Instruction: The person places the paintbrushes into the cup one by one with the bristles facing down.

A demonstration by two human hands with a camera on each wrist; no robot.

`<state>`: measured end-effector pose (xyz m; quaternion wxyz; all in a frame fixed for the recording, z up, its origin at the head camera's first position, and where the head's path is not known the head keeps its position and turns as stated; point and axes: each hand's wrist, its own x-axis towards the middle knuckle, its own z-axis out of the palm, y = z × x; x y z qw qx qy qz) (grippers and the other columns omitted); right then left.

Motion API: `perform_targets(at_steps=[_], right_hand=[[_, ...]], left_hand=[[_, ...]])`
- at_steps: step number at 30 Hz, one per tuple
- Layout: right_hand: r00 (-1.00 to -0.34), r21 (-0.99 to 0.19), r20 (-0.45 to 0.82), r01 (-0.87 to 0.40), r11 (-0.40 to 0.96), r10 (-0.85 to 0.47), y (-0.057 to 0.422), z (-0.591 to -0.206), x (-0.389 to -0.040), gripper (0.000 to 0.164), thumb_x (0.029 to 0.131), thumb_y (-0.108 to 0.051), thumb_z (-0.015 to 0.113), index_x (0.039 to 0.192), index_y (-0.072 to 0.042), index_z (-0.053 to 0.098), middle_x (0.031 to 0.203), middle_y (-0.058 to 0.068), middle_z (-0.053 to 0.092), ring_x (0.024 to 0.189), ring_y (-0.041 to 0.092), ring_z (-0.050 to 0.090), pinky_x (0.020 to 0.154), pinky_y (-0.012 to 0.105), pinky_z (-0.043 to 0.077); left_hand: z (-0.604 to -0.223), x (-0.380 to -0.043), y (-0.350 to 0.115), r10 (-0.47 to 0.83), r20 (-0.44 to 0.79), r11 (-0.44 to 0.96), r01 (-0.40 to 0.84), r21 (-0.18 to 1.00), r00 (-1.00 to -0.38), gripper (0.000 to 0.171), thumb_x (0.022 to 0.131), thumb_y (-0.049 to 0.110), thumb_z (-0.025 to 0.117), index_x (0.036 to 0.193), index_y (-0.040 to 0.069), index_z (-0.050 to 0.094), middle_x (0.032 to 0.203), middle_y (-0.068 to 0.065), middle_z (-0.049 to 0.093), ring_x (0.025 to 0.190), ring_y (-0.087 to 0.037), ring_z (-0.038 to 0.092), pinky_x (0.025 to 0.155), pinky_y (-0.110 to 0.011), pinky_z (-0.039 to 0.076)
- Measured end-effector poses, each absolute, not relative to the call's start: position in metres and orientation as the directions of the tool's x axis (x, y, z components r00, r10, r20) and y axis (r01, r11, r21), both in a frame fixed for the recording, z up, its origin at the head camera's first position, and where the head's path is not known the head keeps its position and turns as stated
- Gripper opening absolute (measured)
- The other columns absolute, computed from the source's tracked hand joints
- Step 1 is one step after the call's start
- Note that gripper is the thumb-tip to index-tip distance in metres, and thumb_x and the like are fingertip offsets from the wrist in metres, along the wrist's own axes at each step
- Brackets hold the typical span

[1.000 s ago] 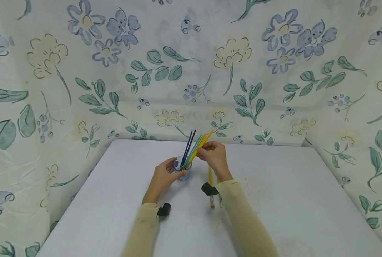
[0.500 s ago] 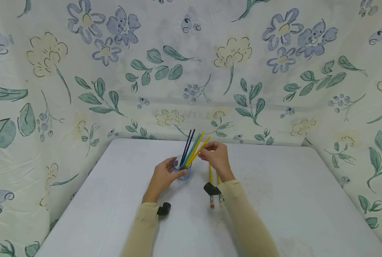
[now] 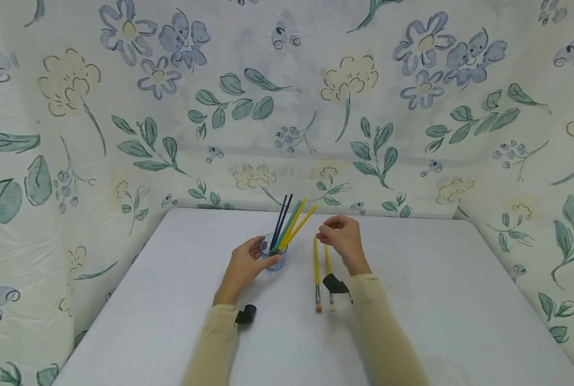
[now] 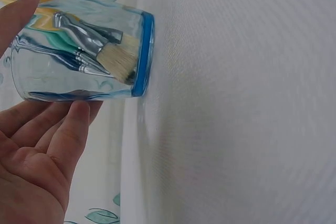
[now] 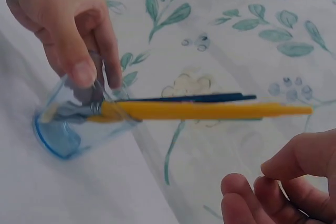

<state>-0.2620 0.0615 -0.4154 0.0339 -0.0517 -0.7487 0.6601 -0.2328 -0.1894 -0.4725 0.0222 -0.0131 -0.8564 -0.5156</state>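
My left hand (image 3: 243,265) holds a clear blue-tinted glass (image 3: 276,264) round its side, thumb near the rim. Several paintbrushes lean in it, bristles down: yellow handles (image 3: 300,229), a green one and dark blue ones (image 3: 278,224). In the left wrist view, the flat bristles (image 4: 118,62) rest near the glass's thick blue base (image 4: 144,53). My right hand (image 3: 343,239) hovers right of the glass with loosely bent fingers, nothing between them. Below it, two more yellow paintbrushes (image 3: 317,273) lie on the table, bristles toward me; the right wrist camera partly covers one.
The white table (image 3: 171,279) runs back to a wall of floral cloth (image 3: 296,107). Faint brownish smudges mark the tabletop to the right of the loose brushes. A black wrist camera (image 3: 246,314) sits on the left sleeve, another (image 3: 334,284) on the right.
My right hand has let go of a yellow paintbrush, which now leans in the glass, and has moved right, away from it. The left hand and glass stay in place.
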Motion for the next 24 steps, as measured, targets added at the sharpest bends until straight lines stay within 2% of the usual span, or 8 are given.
perform_targets(at_steps=[5,10,19,24], right_hand=[[-0.985,-0.982,-0.053,0.081,0.171,0.166,0.076,-0.424,-0.260,0.019,0.094,-0.011,0.071,0.110,-0.002,0.066,0.104,0.015,0.070,0.076,0.014,0.075,0.076,0.027,0.068],[-0.978,-0.971,-0.062,0.105,0.215,0.197,0.086,-0.434,-0.256,0.024,0.094,-0.014,0.071,0.114,-0.001,0.067,0.109,0.018,0.071,0.080,0.016,0.075,0.078,0.029,0.067],[-0.974,-0.953,-0.094,0.148,0.265,0.207,0.095,-0.451,-0.255,0.021,0.093,-0.014,0.072,0.110,-0.002,0.069,0.103,0.017,0.072,0.078,0.017,0.073,0.075,0.029,0.067],[-0.970,-0.931,-0.138,0.196,0.309,0.200,0.095,-0.455,-0.255,0.023,0.092,-0.014,0.072,0.112,-0.002,0.069,0.105,0.017,0.073,0.082,0.020,0.072,0.074,0.028,0.065]], left_hand=[[-0.472,-0.233,-0.189,-0.001,0.037,0.464,0.032,0.885,-0.999,0.088,0.082,0.040,0.088,0.152,0.004,0.049,0.151,-0.022,0.057,0.142,-0.036,0.056,0.119,-0.043,0.048],[-0.471,-0.232,-0.189,0.008,0.041,0.454,0.041,0.890,-0.999,0.087,0.082,0.038,0.088,0.151,0.002,0.049,0.150,-0.023,0.057,0.142,-0.036,0.055,0.119,-0.043,0.048],[-0.471,-0.231,-0.189,0.013,0.053,0.453,0.053,0.890,-0.999,0.087,0.082,0.039,0.088,0.150,0.002,0.050,0.149,-0.023,0.058,0.141,-0.036,0.057,0.118,-0.042,0.049],[-0.471,-0.232,-0.189,0.011,0.058,0.464,0.057,0.884,-0.998,0.087,0.081,0.040,0.088,0.150,0.003,0.051,0.148,-0.022,0.059,0.139,-0.035,0.058,0.117,-0.042,0.049]])
